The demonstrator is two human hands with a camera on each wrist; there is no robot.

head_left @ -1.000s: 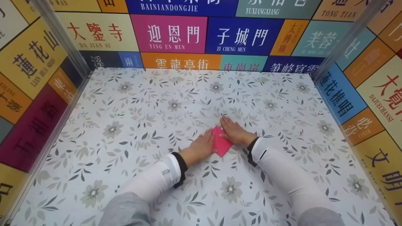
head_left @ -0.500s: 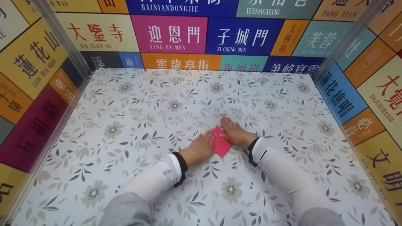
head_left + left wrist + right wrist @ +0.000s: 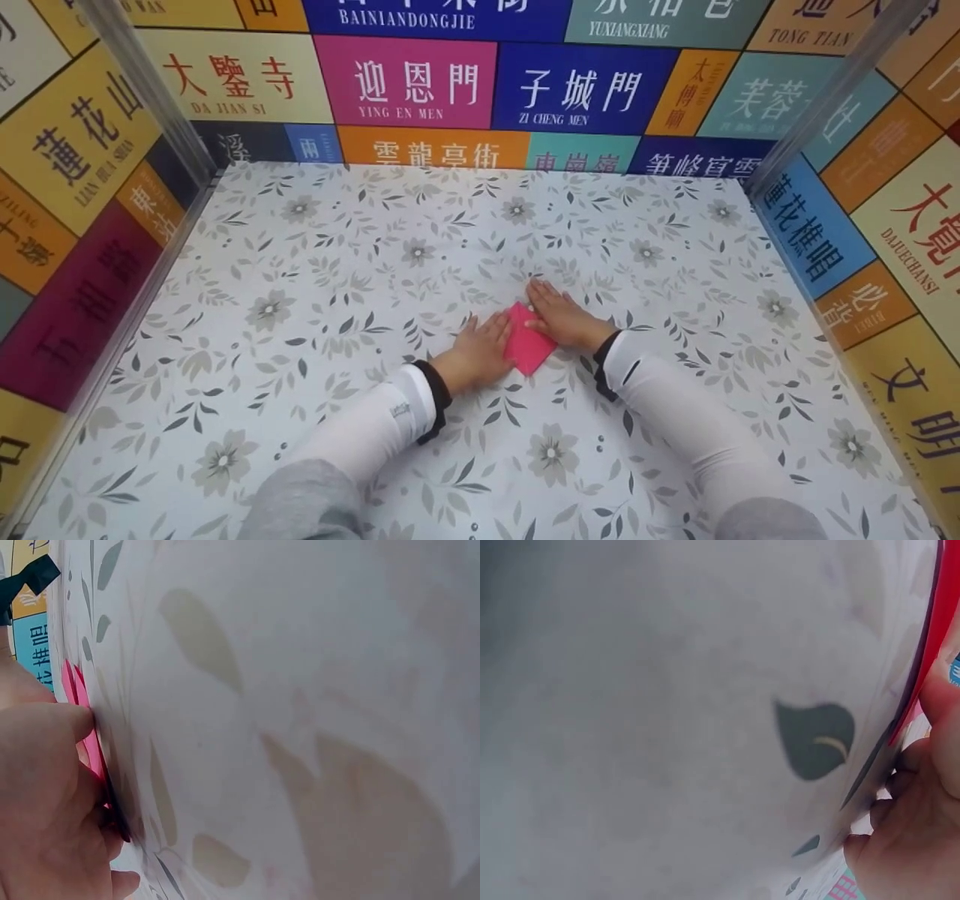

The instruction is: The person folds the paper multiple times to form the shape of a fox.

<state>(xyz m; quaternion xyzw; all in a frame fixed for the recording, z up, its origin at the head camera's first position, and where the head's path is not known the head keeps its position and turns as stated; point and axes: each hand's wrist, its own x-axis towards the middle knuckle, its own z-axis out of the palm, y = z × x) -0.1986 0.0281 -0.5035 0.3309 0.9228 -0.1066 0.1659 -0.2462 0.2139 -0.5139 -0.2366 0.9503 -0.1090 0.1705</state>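
Observation:
A small folded sheet of pink paper lies flat in a diamond shape on the floral-patterned table. My left hand rests along its left edge, fingers extended away from me. On the upper right side, my right hand lies with its fingers straight and its thumb on the paper. The left wrist view catches the thumb of the left hand touching the pink paper, whose layers part slightly at one end. In the right wrist view, the right hand presses beside the red-looking paper edge.
A white cloth with grey leaves and flowers covers the table. Upright panels printed with colored name blocks enclose the back and both sides. Clear corner posts stand at the back corners.
My left hand has shifted slightly, its fingers more spread, and a little more of the paper's left side shows. The right hand stays in place.

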